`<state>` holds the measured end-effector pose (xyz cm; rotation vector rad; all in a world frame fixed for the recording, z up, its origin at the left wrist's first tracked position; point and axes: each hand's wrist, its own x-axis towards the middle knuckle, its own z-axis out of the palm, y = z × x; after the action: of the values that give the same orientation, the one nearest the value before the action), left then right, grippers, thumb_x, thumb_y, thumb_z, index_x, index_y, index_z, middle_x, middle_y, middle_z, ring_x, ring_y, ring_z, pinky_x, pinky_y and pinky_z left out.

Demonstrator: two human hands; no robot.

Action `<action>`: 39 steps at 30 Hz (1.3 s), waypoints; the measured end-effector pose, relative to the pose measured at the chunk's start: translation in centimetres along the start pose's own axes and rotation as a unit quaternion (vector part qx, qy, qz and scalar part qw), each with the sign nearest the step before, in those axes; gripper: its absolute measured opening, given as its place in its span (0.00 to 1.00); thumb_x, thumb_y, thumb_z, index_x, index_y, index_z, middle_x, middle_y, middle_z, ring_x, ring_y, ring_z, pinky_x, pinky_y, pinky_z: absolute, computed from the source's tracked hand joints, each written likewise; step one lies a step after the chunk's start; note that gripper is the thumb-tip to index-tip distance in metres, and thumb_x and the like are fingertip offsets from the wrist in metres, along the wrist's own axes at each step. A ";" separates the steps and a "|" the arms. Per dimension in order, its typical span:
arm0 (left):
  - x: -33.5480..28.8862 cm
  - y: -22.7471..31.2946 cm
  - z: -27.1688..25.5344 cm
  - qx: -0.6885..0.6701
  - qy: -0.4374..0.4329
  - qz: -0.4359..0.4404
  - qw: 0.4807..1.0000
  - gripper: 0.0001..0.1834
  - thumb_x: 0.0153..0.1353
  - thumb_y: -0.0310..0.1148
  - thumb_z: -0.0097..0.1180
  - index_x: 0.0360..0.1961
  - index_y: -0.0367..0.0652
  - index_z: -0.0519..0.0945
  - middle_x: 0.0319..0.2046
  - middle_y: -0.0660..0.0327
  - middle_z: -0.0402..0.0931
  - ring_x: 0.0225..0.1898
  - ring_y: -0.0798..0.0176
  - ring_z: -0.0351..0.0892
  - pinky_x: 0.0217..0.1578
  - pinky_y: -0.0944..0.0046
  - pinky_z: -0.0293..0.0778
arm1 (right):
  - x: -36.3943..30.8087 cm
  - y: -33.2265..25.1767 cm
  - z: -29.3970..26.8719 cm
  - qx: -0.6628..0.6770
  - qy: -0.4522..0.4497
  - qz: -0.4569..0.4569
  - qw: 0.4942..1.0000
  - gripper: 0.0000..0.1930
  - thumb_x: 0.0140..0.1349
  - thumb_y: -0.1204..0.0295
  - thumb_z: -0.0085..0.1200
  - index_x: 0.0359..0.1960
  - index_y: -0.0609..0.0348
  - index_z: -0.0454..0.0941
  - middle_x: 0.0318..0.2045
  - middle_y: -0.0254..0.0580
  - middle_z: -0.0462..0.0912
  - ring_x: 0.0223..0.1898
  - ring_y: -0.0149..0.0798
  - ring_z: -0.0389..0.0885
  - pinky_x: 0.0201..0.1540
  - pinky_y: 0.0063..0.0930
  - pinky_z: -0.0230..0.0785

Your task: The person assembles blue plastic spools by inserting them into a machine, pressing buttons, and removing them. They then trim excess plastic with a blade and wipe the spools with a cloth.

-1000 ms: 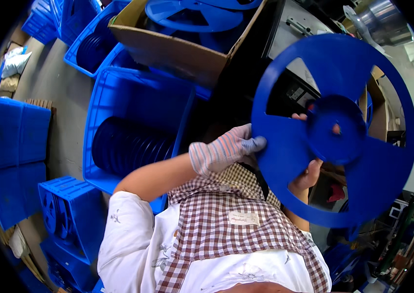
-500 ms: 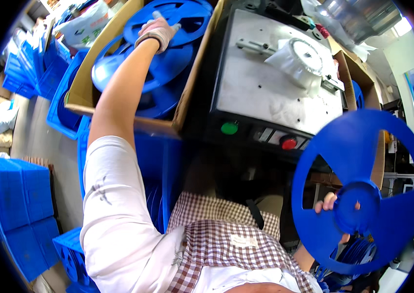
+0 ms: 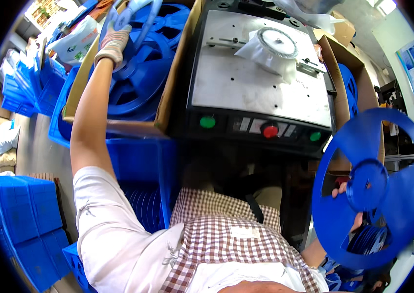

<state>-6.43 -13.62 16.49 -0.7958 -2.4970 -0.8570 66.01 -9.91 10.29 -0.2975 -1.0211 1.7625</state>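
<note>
At the upper left, my gloved left hand (image 3: 113, 43) is closed on a blue plastic reel flange (image 3: 144, 23), which is tilted up over an open cardboard box (image 3: 162, 105). More blue flanges (image 3: 138, 73) lie in that box beneath it. On the right, my bare right hand (image 3: 339, 189) holds another blue reel flange (image 3: 406, 178) upright, its broad face toward me. Fingers show through one of its cut-outs, and the flange hides much of the hand.
Between my hands stands a black machine with a metal top plate (image 3: 216, 83), front buttons and a white round part (image 3: 277, 43) in clear film. Blue crates (image 3: 26, 210) are stacked at left. A second cardboard box (image 3: 334, 53) sits right of the machine; a blue bin (image 3: 138, 158) holds discs below.
My left hand has moved left and closed on a flange, which is now tilted up from the pile. The flange in my right hand has shifted slightly right. The whole view has shifted too.
</note>
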 end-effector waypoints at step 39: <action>-47.0 23.2 -11.1 -0.841 -0.285 -0.089 0.451 0.28 0.64 0.36 0.54 0.63 0.39 0.62 0.52 0.51 0.71 0.49 0.59 0.77 0.48 0.64 0.78 | 0.2 5.1 10.4 -0.389 -0.151 -0.141 0.898 0.27 0.61 0.57 0.48 0.62 0.44 0.68 0.27 0.31 0.65 0.29 0.27 0.64 0.36 0.22 0.62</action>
<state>45.87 -23.87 10.66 -1.3270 -1.0016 -3.6778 56.12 -15.44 12.79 -0.3489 -1.8816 1.0848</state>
